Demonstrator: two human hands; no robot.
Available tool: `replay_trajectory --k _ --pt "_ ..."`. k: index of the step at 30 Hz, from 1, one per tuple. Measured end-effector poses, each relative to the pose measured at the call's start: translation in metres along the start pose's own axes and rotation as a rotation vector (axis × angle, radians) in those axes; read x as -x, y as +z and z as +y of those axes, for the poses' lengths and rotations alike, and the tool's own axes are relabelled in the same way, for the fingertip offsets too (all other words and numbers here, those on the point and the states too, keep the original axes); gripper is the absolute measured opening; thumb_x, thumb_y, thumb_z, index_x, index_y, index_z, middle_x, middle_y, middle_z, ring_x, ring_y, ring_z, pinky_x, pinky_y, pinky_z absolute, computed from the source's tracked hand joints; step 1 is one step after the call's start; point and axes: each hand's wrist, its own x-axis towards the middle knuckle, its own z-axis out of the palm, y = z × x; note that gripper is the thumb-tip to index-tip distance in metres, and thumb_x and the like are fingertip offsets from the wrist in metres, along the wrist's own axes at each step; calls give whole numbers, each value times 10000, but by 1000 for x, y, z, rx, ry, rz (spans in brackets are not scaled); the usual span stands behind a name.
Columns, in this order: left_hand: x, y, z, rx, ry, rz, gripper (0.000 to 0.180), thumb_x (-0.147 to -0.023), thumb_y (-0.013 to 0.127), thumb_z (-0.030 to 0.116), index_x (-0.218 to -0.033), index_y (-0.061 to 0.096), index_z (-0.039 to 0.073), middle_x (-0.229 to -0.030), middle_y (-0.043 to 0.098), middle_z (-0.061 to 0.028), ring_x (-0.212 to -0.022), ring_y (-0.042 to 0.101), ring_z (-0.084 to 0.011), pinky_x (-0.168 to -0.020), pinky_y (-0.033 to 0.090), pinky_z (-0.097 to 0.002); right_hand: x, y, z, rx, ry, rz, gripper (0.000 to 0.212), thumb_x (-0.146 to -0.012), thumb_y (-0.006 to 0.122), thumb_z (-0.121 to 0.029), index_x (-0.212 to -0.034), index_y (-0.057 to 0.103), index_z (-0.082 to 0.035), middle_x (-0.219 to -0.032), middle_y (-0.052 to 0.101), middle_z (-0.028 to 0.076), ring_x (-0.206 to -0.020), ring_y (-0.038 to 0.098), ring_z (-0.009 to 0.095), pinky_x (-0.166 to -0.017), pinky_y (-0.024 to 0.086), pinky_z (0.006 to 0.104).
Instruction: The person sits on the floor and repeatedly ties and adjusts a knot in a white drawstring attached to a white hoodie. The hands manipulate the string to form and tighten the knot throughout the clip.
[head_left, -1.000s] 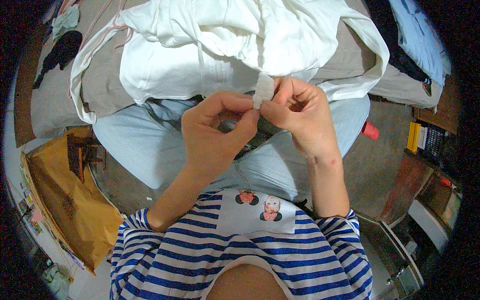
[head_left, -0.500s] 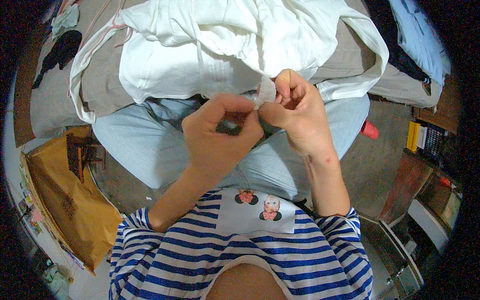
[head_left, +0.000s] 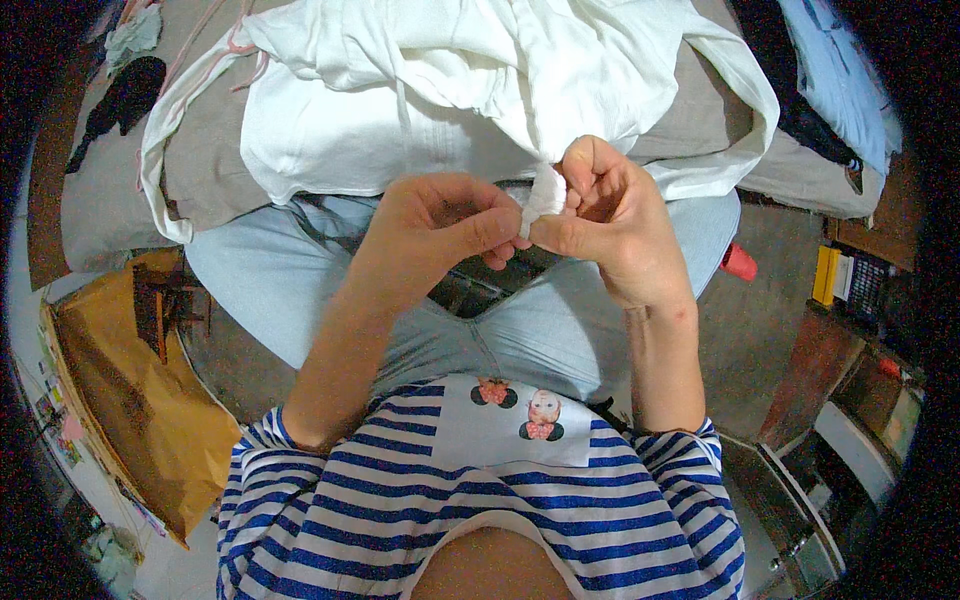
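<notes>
A white cloth garment (head_left: 320, 145) with long strips or sleeves lies spread in front of me, its near edge by my lap. My right hand (head_left: 630, 225) is closed, thumb and fingers pinching a bunched fold of the garment that stands up between my hands. From the left, my left hand (head_left: 440, 235) meets this fold, thumb and forefinger pressed together at its lower edge. Anything small between those fingertips is hidden. Both hands are raised above my lap, over my light blue jeans (head_left: 270, 285).
Beneath the garment is a grey-beige covered surface (head_left: 210, 170). A black cloth item (head_left: 120, 95) lies at its left, and light blue clothing (head_left: 835, 75) at the far right. Lower left stands a brown paper or cardboard sheet (head_left: 140, 390). A red cup-like object (head_left: 739, 262) sits right of my knee.
My left hand has turned, so its thumb now lies along the near side, fingertips still by the fold. My right hand has shifted slightly right, with more of the fold showing.
</notes>
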Motion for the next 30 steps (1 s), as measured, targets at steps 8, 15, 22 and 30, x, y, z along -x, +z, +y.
replay_trajectory --k 8,15,22,30 --pt "-7 0 -2 19 -1 -108 141 -806 586 117 -838 587 -20 -718 605 -65 -596 523 -75 -564 445 -199 -1 -7 -6 128 -10 -40 332 -607 692 52 -716 413 -90 -611 517 -36 -525 461 13 -455 348 154" --pt "-9 -1 -1 3 6 -136 118 -800 582 93 -830 581 -21 -703 603 -64 -582 522 -75 -541 437 -199 -1 -6 -8 108 -38 -59 332 -597 713 40 -717 431 -87 -599 493 -50 -516 442 12 -455 328 149" --pt "-10 4 1 -32 3 -124 86 -764 592 73 -786 583 -9 -682 586 -26 -574 513 -58 -518 418 -185 -1 -14 -6 224 -56 -66 337 -597 709 50 -722 427 -85 -619 483 -51 -550 457 21 -483 347 157" --pt "-4 10 8 -210 -27 16 34 -745 575 43 -735 557 16 -647 514 45 -593 458 -15 -517 378 -159 -1 -6 -2 -13 -64 -93 290 -654 678 35 -802 458 -83 -691 513 -41 -607 495 36 -541 389 157"
